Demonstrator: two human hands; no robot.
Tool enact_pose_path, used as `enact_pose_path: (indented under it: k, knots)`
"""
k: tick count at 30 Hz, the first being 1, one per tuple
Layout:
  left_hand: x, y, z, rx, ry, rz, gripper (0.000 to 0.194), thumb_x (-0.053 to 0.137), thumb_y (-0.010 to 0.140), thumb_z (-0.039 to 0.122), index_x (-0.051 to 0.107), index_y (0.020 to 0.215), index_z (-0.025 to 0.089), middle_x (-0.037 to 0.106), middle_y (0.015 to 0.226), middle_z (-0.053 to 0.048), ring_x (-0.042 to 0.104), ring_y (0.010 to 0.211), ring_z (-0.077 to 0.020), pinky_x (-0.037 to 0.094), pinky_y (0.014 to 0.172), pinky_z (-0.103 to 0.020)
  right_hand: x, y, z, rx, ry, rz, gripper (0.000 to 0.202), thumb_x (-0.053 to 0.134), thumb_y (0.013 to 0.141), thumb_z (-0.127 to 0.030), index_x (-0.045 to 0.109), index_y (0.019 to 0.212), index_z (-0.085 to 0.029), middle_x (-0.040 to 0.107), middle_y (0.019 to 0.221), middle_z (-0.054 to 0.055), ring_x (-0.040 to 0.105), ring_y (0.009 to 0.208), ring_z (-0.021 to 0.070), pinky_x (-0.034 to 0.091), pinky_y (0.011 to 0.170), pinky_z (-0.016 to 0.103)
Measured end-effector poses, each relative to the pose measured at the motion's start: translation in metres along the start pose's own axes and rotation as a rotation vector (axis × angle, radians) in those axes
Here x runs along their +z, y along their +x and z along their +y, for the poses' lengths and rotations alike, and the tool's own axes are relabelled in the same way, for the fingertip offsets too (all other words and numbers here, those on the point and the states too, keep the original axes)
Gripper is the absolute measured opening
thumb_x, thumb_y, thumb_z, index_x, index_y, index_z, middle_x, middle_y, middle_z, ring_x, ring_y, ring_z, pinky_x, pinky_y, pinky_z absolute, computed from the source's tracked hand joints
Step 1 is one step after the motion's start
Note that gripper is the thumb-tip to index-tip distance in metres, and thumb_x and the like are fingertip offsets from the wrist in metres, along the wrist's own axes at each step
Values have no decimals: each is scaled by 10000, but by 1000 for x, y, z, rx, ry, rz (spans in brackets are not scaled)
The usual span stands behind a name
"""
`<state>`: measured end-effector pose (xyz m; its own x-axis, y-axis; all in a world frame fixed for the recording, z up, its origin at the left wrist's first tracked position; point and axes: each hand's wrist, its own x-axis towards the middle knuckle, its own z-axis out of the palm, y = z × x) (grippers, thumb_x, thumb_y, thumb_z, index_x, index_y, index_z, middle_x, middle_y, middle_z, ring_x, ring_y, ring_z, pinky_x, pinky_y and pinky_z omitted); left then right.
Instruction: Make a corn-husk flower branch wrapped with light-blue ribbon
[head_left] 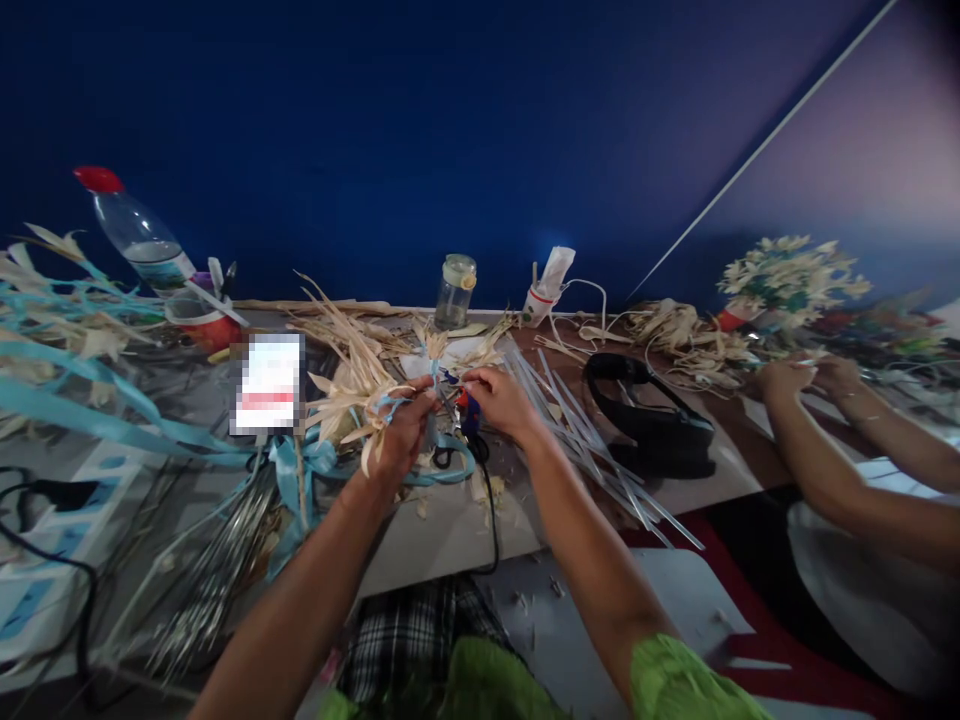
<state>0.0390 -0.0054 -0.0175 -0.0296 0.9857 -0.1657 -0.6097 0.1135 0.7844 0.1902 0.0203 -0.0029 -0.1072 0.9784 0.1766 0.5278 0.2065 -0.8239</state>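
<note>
The left hand (403,430) grasps papery, pointed husks (369,392); the right hand's (501,402) hold cannot be told. Clear, straight rods (581,440) clutter the worktop (739,425) alongside.

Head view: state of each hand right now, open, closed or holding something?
Left hand: closed, holding a pale husk tuft.
Right hand: curled; whether it grips anything cannot be told.

Dim overall | blue wall (360,140) near-dark, paler violet glow at right | screen (271,372) glaring white, pixelated | faint glints on bottle (139,228) | wide-angle stretch, softness at sides | top-right corner black
</note>
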Motion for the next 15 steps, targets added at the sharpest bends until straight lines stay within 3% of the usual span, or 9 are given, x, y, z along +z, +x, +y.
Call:
enact_pose_path:
  k: [4, 9, 15]
  knots:
    - [-2, 2, -2, 19, 41, 8, 279, 715, 561, 200, 619, 815, 133, 545, 545, 39, 466, 479, -43, 324, 472, -167, -12, -7, 11, 27, -270, 3, 203, 493, 768, -197, 673, 861, -180, 674, 899, 73, 586, 854, 194, 406, 773, 304]
    - [-4, 4, -2, 22, 18, 4, 246, 735, 541, 194, 600, 739, 136, 550, 563, 32, 473, 498, -40, 301, 448, -152, -19, -16, 29, 106, -579, -147, 274, 414, 829, -261, 666, 862, -158, 681, 849, 104, 595, 766, 195, 377, 654, 278]
    - [-5, 4, -2, 12, 16, -12, 200, 728, 559, 195, 600, 695, 124, 564, 558, 12, 459, 481, -32, 272, 420, -139, -15, -15, 28, 221, -649, -200, 413, 387, 850, -433, 687, 804, -154, 689, 802, 130, 610, 731, 210, 364, 599, 275]
